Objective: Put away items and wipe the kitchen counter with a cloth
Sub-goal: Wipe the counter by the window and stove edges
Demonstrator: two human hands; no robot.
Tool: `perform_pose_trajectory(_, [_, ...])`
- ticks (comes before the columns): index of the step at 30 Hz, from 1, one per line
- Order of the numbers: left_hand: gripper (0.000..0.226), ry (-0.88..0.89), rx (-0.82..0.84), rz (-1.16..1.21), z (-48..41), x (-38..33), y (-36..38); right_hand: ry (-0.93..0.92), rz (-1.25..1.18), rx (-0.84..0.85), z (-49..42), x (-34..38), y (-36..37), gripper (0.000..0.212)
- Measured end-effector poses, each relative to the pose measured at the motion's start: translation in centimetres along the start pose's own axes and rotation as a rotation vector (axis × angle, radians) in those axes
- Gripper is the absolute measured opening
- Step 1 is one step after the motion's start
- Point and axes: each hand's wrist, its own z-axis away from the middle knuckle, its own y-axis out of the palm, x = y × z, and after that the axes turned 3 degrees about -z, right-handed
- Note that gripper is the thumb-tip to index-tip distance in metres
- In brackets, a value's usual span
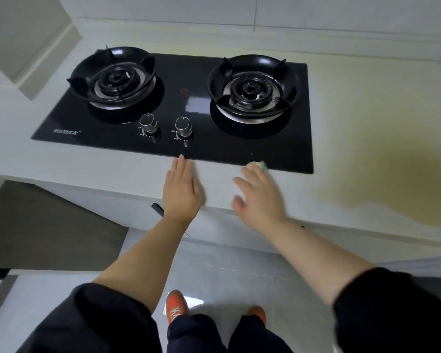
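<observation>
Two-burner black hob (214,151) sits in stained white counter (367,110).

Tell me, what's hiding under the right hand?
A yellow-and-green cloth pokes out beyond the right hand, at the front edge of the stove. The hand covers the rest of it, so its full shape cannot be seen.

On the black hob (107,115) set in the worktop (367,110), a white brand mark (66,131) stands near its front left corner. It looks like a few characters, but I cannot read them. At the front middle of the hob, the left knob (148,122) and the right knob (183,126) each have tiny white marks at the foot, too small to read. Nothing else carries readable text.
</observation>
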Motion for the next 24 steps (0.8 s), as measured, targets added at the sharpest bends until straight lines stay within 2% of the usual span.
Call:
perform_pose_trajectory(3, [0.061,0.083,0.054,-0.123,0.0,-0.1,0.5,-0.008,-0.079,-0.023,-1.5,1.1,0.9,0.039])
perform_pose_trajectory(6, [0.063,0.244,0.154,-0.173,-0.4,-1.5,0.8,-0.119,-0.109,-0.006,-0.1,-3.7,-0.5,0.028])
perform_pose_trajectory(9, [0.061,0.42,0.226,-0.235,-0.6,-2.6,1.5,-0.011,-0.126,-0.058,3.2,-9.9,-2.6,0.023])
perform_pose_trajectory(12, [0.061,0.416,0.266,-0.271,-0.9,-2.8,1.5,0.118,-0.108,-0.171,5.4,-12.8,-3.8,0.018])
perform_pose_trajectory(15, [0.062,0.419,0.27,-0.292,-0.9,-2.8,1.3,0.152,-0.009,-0.248,5.5,-11.6,-3.3,0.02])
perform_pose_trajectory(18, [0.065,0.409,0.309,-0.255,-0.8,-3.3,1.0,0.138,-0.016,-0.193,4.9,-8.8,-2.2,0.02])
perform_pose_trajectory(21, [0.057,0.338,0.282,-0.182,-0.3,-3.2,-0.4,0.208,-0.202,-0.054,3.3,-5.4,-2.7,0.027])
perform_pose_trajectory(24, [0.059,0.206,0.231,-0.157,0.4,-1.9,-2.9,0.492,-0.66,0.046,-0.2,-0.2,-4.5,0.026])
